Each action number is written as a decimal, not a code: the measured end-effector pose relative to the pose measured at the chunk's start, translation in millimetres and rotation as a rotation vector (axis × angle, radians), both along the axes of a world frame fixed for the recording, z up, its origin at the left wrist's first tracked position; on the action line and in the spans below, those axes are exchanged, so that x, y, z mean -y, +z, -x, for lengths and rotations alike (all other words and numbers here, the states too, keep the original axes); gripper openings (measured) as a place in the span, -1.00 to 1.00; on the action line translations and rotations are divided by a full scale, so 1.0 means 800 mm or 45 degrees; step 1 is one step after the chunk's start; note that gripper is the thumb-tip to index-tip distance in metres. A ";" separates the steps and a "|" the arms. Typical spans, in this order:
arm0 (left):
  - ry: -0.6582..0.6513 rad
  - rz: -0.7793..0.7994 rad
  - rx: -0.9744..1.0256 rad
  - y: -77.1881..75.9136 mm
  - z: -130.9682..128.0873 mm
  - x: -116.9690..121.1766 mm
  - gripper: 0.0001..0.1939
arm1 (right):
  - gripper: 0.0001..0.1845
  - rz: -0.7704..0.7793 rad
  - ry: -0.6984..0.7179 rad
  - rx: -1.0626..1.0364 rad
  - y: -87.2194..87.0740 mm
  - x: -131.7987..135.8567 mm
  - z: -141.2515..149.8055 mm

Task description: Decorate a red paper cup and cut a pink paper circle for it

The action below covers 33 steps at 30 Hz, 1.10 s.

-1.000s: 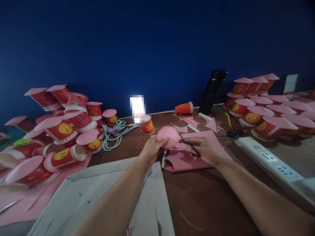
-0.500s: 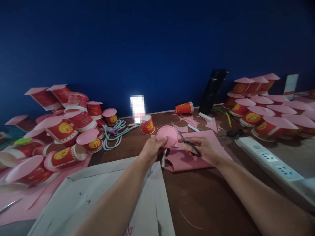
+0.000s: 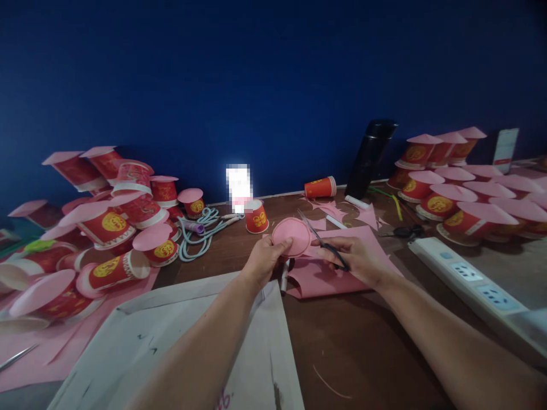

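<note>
My left hand (image 3: 265, 257) is closed on a round pink paper disc (image 3: 292, 232), with the thumb across its face. Black-handled scissors (image 3: 335, 254) are gripped in my right hand (image 3: 358, 259), and their blades point up beside the disc's right edge. Under both hands lies a pink paper sheet (image 3: 329, 279) with curved cut-outs along its edge. A red paper cup (image 3: 256, 217) stands upside down just beyond my left hand. Pink offcuts (image 3: 331, 210) and a white marker-like stick (image 3: 357, 202) lie behind the scissors.
Red cups topped with pink discs are piled at left (image 3: 109, 225) and stacked at right (image 3: 444, 202). A black flask (image 3: 371, 159), a pale coiled cable (image 3: 199, 236), a white power strip (image 3: 470, 285), a second pair of scissors (image 3: 405, 232) and a large pale sheet (image 3: 179, 336) surround the hands.
The scissor blades have shifted slightly at the disc's edge. The disc has moved a touch to the right; everything else stays put.
</note>
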<state>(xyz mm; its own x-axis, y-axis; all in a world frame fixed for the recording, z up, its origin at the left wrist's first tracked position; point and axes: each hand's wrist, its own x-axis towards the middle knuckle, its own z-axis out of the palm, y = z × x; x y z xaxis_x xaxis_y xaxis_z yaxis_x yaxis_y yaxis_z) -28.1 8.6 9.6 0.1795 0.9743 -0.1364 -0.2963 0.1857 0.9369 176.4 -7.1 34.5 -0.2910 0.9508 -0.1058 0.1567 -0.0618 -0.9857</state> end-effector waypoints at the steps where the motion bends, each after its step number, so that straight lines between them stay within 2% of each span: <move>1: 0.002 -0.004 0.002 0.000 0.000 0.000 -0.63 | -0.39 0.007 -0.003 -0.004 0.001 0.000 0.000; 26: -0.014 -0.007 0.013 0.001 0.001 0.000 -0.66 | -0.36 0.045 0.003 -0.084 0.008 0.003 0.004; 33: -0.024 0.025 0.018 0.006 0.001 0.002 -0.64 | -0.38 0.001 -0.013 -0.037 0.000 0.000 0.001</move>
